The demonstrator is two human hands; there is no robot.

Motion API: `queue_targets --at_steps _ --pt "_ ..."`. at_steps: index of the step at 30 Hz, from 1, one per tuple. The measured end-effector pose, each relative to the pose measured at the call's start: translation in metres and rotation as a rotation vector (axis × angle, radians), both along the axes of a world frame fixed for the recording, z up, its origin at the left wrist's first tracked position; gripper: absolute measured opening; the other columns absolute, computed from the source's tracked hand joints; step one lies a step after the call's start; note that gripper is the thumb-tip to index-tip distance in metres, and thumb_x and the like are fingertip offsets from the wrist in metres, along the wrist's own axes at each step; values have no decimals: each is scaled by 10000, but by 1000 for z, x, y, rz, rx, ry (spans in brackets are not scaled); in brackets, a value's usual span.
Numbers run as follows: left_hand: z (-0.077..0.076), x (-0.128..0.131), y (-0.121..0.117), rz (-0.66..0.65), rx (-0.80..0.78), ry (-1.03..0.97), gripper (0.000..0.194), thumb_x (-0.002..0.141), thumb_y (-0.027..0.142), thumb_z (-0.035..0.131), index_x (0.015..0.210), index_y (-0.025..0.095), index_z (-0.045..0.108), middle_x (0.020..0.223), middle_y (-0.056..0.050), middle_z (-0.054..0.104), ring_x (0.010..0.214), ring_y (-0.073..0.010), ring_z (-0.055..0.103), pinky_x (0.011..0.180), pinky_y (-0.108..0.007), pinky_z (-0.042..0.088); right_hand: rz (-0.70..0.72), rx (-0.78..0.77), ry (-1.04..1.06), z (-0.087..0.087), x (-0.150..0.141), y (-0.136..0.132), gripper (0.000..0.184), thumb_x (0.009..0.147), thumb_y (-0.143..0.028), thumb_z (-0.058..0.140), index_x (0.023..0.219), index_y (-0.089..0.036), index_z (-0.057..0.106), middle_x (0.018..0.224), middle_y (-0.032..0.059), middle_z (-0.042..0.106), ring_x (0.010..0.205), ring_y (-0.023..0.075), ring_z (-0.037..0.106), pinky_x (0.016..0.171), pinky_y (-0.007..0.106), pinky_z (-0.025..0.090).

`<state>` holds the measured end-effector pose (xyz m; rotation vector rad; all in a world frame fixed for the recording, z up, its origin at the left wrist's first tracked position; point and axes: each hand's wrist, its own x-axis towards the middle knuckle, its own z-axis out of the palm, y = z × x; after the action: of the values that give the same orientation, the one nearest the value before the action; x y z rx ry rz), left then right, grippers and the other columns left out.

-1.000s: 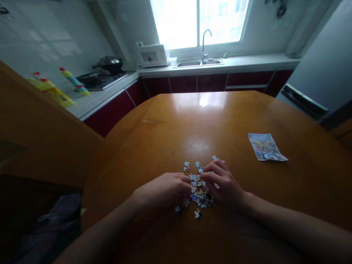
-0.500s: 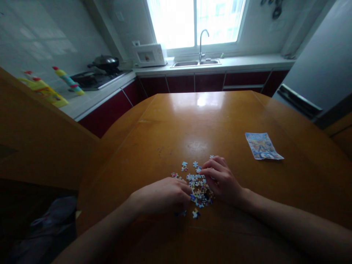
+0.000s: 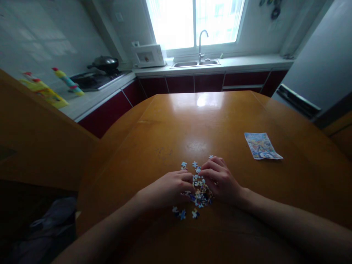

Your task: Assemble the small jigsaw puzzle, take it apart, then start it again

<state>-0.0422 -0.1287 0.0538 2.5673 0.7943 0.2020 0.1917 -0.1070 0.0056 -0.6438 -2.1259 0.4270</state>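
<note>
A pile of small jigsaw puzzle pieces (image 3: 202, 194), mostly white, blue and yellow, lies near the front of the wooden table. My left hand (image 3: 174, 186) reaches over its left side, fingers curled down and closed; what they hold, if anything, is hidden. On the right edge of the pile rests my right hand (image 3: 222, 179), fingers bent and drawn in, their tips by a loose piece (image 3: 198, 170). Whether it grips a piece is hidden too. More single pieces lie around: a light one (image 3: 184, 164) behind my left hand, a blue one (image 3: 182, 214) and a white-and-dark one (image 3: 195, 213) in front.
A printed picture sheet (image 3: 263, 146) lies on the wooden table (image 3: 154, 135), right of the pile. Beyond the table are a counter with a sink (image 3: 184, 64), a microwave (image 3: 150, 56), a stove with a wok (image 3: 104, 63), and yellow bottles (image 3: 46, 91). A fridge (image 3: 316, 62) stands at right.
My left hand has shifted slightly away from me and right, over the pile's back left. Pieces formerly under it now show in front. My right hand has stayed nearly still.
</note>
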Motion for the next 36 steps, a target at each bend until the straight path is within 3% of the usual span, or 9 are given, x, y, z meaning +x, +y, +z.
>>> queue_targets --at_steps 4,9,17,19,24,27,31,34,36 --pt "2 -1 -2 -14 -36 -32 153 856 241 753 1005 246 717 1072 -21 682 1006 -178 627 1060 -352 422 -1 -6 0 -2 0 0 174 887 -106 588 955 -239 679 904 29 682 898 218 539 862 426 390" --pt "14 1 -9 -132 -142 -55 94 836 199 767 907 252 738 993 -14 699 1016 -175 613 911 -267 482 12 -8 -6 -3 1 0 162 887 -106 589 942 -231 676 912 30 680 906 215 538 865 421 390" --pt "18 5 -12 -230 -244 -16 108 834 191 766 888 284 754 918 -21 701 955 -182 638 864 -268 482 10 -19 -27 -1 0 0 174 891 -100 573 931 -231 680 905 30 687 899 213 541 865 420 391" --pt "18 3 -10 -201 -228 -27 89 848 228 763 907 294 761 911 -16 695 914 -173 636 830 -272 480 8 -30 -31 -1 1 0 178 888 -103 575 934 -236 683 910 29 690 904 215 544 866 423 389" --pt "6 1 -5 20 -16 10 157 842 312 775 978 248 731 1027 -24 682 944 -188 623 887 -322 474 5 -33 -35 -2 0 0 159 901 -125 579 924 -236 689 908 32 694 898 216 543 860 421 385" --pt "2 4 -4 3 17 39 68 865 266 741 909 222 713 1045 -23 677 961 -182 622 932 -334 467 -1 -23 -20 -1 0 1 153 898 -120 579 925 -228 685 897 34 690 897 216 538 848 413 392" --pt "11 4 -6 -18 24 17 101 938 265 649 871 215 704 999 -26 673 938 -170 621 892 -322 473 -3 -26 -13 -1 0 1 162 894 -107 572 923 -225 679 893 32 685 892 215 537 840 412 394" --pt "16 7 -11 -43 -38 -47 158 962 252 613 842 212 706 953 -28 668 906 -155 608 842 -295 475 -10 -38 -9 -1 0 2 162 891 -111 579 922 -232 683 905 31 687 900 217 540 845 416 394" --pt "12 12 -18 -93 -108 -76 166 940 293 654 804 208 696 921 -29 664 900 -158 595 826 -284 475 -15 -45 -5 -2 0 2 168 898 -114 573 921 -235 687 901 30 689 898 216 541 843 414 398"
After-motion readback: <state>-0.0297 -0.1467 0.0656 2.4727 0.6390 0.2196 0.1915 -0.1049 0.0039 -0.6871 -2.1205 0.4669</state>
